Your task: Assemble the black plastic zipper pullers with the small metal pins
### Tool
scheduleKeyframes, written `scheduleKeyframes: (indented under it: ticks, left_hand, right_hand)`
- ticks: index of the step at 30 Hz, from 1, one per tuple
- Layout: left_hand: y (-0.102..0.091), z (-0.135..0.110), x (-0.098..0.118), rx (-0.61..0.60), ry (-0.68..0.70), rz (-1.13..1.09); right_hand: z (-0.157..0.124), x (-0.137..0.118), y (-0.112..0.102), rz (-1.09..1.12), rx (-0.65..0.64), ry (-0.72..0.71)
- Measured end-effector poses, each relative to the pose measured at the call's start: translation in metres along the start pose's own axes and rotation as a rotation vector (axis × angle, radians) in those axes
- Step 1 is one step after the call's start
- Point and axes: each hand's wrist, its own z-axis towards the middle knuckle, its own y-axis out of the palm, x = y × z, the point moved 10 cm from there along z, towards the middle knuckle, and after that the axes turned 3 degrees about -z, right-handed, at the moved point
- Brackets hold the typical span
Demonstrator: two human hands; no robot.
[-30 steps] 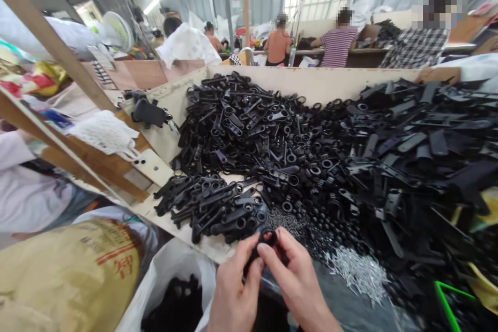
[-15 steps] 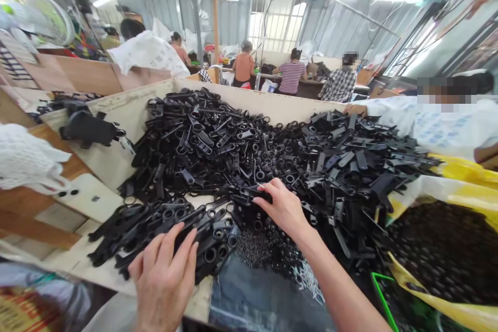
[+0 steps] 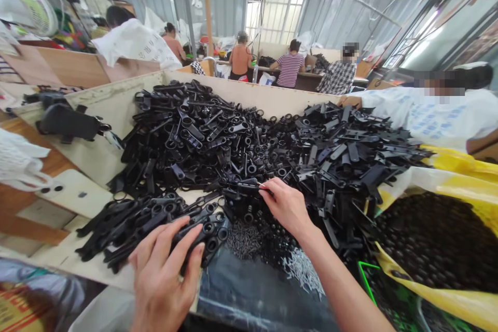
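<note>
My left hand is open, fingers apart and curved over the near end of a row of black ring-ended plastic parts. Its fingertips are at the ringed ends, and it grips none of them visibly. My right hand pinches thumb and forefinger at the end of a long black plastic part, at the foot of the large heap of ring-ended parts. The fingers hide the exact hold. Below it lie small dark pieces and pale metal pins.
Flat black parts are heaped at the right, by a yellow-edged sack of dark round pieces and a green-rimmed basket. A phone lies left. A co-worker's hand touches the far right board; others sit behind.
The view has shifted, so most things sit slightly further left. My right thumb and forefinger have closed together at the black part's end. My left hand stays over the row.
</note>
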Motion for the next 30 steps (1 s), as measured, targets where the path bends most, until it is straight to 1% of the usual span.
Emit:
scheduleKeyframes:
  ticks: [2,3,4,5,6,7,8,9,10,11,12,13,14,15,16,17,19,22,25,27,28,30]
  left_hand:
    - [-0.002,0.01,0.016,-0.014,-0.001,-0.166]
    - [0.001,0.015,0.024,-0.043,-0.006,-0.229]
    - [0.008,0.018,0.031,-0.108,-0.013,-0.293]
    - [0.021,0.018,0.039,-0.215,-0.025,-0.372]
    - [0.038,0.015,0.047,-0.367,-0.055,-0.474]
    - [0.059,0.005,0.053,-0.547,-0.117,-0.593]
    - [0.08,-0.009,0.058,-0.733,-0.222,-0.725]
    - [0.098,-0.027,0.06,-0.892,-0.375,-0.864]
    - [0.113,-0.045,0.059,-0.994,-0.574,-0.997]
    - [0.123,-0.062,0.056,-1.026,-0.792,-1.113]
    - [0.13,-0.076,0.05,-0.988,-0.995,-1.208]
    - [0.134,-0.086,0.043,-0.902,-1.157,-1.275]
    - [0.135,-0.094,0.037,-0.803,-1.272,-1.318]
    - [0.135,-0.101,0.031,-0.72,-1.349,-1.342]
    - [0.135,-0.107,0.029,-0.667,-1.398,-1.363]
    - [0.135,-0.112,0.029,-0.64,-1.434,-1.389]
    - [0.134,-0.12,0.033,-0.625,-1.501,-1.458]
    - [0.131,-0.121,0.037,-0.584,-1.535,-1.521]
    - [0.128,-0.116,0.036,-0.573,-1.481,-1.499]
    - [0.126,-0.114,0.038,-0.596,-1.426,-1.457]
    - [0.125,-0.113,0.04,-0.613,-1.398,-1.438]
    - [0.125,-0.113,0.049,-0.65,-1.352,-1.439]
  right_hand:
    - [-0.019,-0.001,-0.017,0.056,0.006,-0.003]
    - [-0.031,-0.006,-0.023,0.104,-0.019,-0.024]
    - [-0.043,-0.015,-0.026,0.201,-0.075,-0.067]
    - [-0.056,-0.027,-0.023,0.311,-0.179,-0.123]
    - [-0.069,-0.04,-0.019,0.419,-0.282,-0.177]
    - [-0.081,-0.051,-0.015,0.525,-0.374,-0.22]
    - [-0.089,-0.058,-0.01,0.609,-0.435,-0.24]
    - [-0.092,-0.059,-0.004,0.674,-0.461,-0.23]
    - [-0.091,-0.054,0.002,0.706,-0.441,-0.184]
    - [-0.086,-0.044,0.009,0.703,-0.391,-0.115]
    - [-0.079,-0.031,0.017,0.675,-0.326,-0.035]
    - [-0.072,-0.018,0.023,0.616,-0.253,0.04]
    - [-0.066,-0.011,0.031,0.568,-0.215,0.081]
    - [-0.061,-0.008,0.039,0.526,-0.196,0.098]
    - [-0.057,-0.008,0.047,0.49,-0.191,0.101]
    - [-0.053,-0.011,0.055,0.464,-0.2,0.096]
    - [-0.049,-0.017,0.066,0.407,-0.205,0.104]
    - [-0.048,-0.02,0.067,0.361,-0.199,0.122]
    - [-0.057,-0.019,0.053,0.379,-0.18,0.11]
    - [-0.072,-0.019,0.04,0.487,-0.166,0.108]
    - [-0.081,-0.02,0.035,0.585,-0.164,0.113]
    - [-0.104,-0.024,0.031,0.752,-0.183,0.133]
